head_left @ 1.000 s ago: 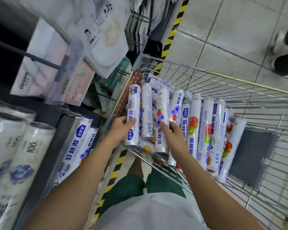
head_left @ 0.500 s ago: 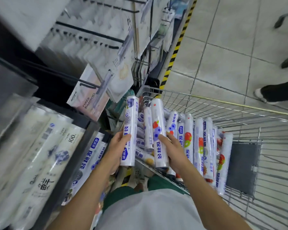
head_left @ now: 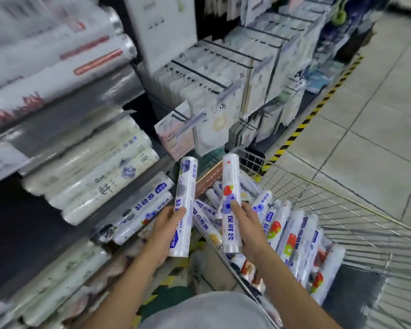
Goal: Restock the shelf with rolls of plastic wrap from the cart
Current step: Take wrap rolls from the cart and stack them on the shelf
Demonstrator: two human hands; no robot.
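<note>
Both rolls have come up out of the cart (head_left: pixel 330 203) since a second ago, when your hands were only closing on them in the pile. Your view has also swung toward the shelf (head_left: pixel 114 93), which now fills the left half of the frame.

Your left hand (head_left: pixel 166 230), at lower centre, has fingers and thumb curled round the lower half of the blue-printed roll (head_left: pixel 185 198). That roll stands nearly upright, its top end tipped slightly to the right. Your right hand (head_left: pixel 249 230), just to the right, grips the lower half of the strawberry-printed roll (head_left: pixel 230 186), which is also nearly upright. The two held rolls are near each other and do not touch. Both hang over the cart's left corner, between the cart and the shelf.

The remaining rolls (head_left: pixel 294 238) lie packed side by side in the cart at the lower right of the frame, below and to the right of your right hand. Just left of your left hand, the stocked rolls (head_left: pixel 138 214) with the same blue print lie on their sides on the shelf. The paler rolls (head_left: pixel 100 172) are stacked on the level above them, and they are too blurred to read. Hanging packets (head_left: pixel 223 74) on pegs fill the upper centre. Yellow-and-black tape (head_left: pixel 301 129) runs along the tiled floor (head_left: pixel 377 110) at the right.
</note>
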